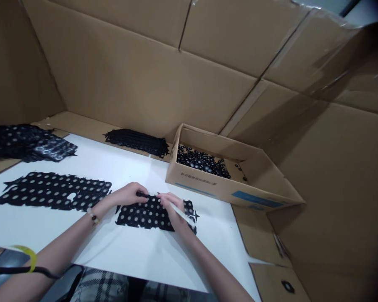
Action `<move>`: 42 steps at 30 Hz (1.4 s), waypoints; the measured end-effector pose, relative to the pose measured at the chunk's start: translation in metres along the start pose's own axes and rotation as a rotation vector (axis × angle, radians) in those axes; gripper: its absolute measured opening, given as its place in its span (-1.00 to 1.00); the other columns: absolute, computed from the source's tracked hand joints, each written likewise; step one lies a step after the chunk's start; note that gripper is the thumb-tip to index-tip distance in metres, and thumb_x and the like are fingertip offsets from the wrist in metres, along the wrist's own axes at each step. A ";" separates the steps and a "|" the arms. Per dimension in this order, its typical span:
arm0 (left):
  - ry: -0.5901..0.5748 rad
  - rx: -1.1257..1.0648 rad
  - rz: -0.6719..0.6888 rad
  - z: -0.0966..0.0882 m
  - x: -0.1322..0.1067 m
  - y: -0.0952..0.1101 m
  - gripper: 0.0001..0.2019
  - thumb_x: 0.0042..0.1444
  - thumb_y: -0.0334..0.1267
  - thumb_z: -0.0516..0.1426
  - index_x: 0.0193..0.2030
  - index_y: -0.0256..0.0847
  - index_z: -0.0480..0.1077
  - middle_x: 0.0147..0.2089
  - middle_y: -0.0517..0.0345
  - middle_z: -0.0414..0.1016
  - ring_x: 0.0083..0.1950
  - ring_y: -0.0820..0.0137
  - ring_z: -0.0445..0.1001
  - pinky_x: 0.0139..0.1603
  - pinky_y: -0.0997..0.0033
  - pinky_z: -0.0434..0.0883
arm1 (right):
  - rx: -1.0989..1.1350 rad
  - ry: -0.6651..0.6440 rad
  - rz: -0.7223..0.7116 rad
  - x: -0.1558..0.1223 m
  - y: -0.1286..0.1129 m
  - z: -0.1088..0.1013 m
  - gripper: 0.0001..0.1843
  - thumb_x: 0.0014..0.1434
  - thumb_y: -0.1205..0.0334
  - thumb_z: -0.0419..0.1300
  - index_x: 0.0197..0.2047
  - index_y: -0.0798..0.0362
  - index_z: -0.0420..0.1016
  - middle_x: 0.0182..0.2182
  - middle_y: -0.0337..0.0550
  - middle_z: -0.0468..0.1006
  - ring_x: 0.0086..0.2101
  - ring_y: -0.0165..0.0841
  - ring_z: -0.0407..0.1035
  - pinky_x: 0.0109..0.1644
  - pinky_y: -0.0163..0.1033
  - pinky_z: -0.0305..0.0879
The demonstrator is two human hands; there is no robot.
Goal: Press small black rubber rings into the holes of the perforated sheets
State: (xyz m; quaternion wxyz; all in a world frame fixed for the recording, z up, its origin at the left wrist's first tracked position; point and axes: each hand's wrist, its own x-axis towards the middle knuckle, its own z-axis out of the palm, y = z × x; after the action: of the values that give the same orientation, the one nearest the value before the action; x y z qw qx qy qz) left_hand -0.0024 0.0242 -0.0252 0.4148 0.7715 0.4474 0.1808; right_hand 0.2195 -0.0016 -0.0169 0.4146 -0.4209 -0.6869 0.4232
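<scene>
The left hand (126,194) and right hand (172,206) pinch the upper edge of a black perforated sheet (145,216) at lower centre of the white desk (138,256). A pale rod (182,214) runs beneath the right hand. Another perforated sheet (52,191) lies left, a stack of sheets (25,141) upper left, and black rings (201,161) sit in a cardboard box (201,188) right of centre.

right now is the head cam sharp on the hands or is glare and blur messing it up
In the head view, the left hand, right hand and black perforated sheet look fairly sharp, with no obvious motion blur; the white board is bright but not blown out; the cardboard wall bows from wide-angle distortion and darkens toward the right edge.
</scene>
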 end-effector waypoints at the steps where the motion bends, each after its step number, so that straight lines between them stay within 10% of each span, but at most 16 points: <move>1: 0.010 0.005 -0.007 0.001 0.000 -0.001 -0.73 0.08 -0.08 0.12 -0.30 -0.23 0.53 -0.30 0.17 0.58 -0.25 0.32 0.46 -0.20 0.50 0.29 | 0.012 -0.021 0.021 -0.001 0.000 0.002 -0.76 0.19 0.14 0.09 -0.28 0.03 0.57 -0.42 -0.16 0.54 -0.33 -0.30 0.42 -0.15 -0.23 0.30; 29: 0.182 -0.003 -0.103 0.013 0.004 -0.004 -0.85 -0.03 -0.20 0.19 -0.43 -0.24 0.51 -0.34 0.11 0.56 -0.26 0.29 0.46 -0.20 0.43 0.29 | -0.094 0.007 0.151 0.006 0.020 0.020 -0.89 0.04 0.24 0.19 -0.40 0.05 0.55 -0.43 -0.18 0.60 -0.41 -0.30 0.45 -0.29 -0.25 0.35; 42: 0.019 -0.024 -0.090 0.001 0.000 0.000 -0.72 0.00 -0.04 0.17 -0.36 -0.24 0.52 -0.38 0.20 0.55 -0.30 0.32 0.44 -0.29 0.48 0.26 | 0.006 0.023 0.133 0.002 0.016 0.020 -0.88 0.06 0.21 0.21 -0.39 0.05 0.54 -0.41 -0.15 0.61 -0.39 -0.28 0.47 -0.28 -0.24 0.38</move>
State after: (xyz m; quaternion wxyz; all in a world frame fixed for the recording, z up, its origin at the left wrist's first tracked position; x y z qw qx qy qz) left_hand -0.0012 0.0233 -0.0257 0.4273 0.7437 0.4835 0.1748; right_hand 0.2042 0.0003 -0.0375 0.3948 -0.4691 -0.6514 0.4470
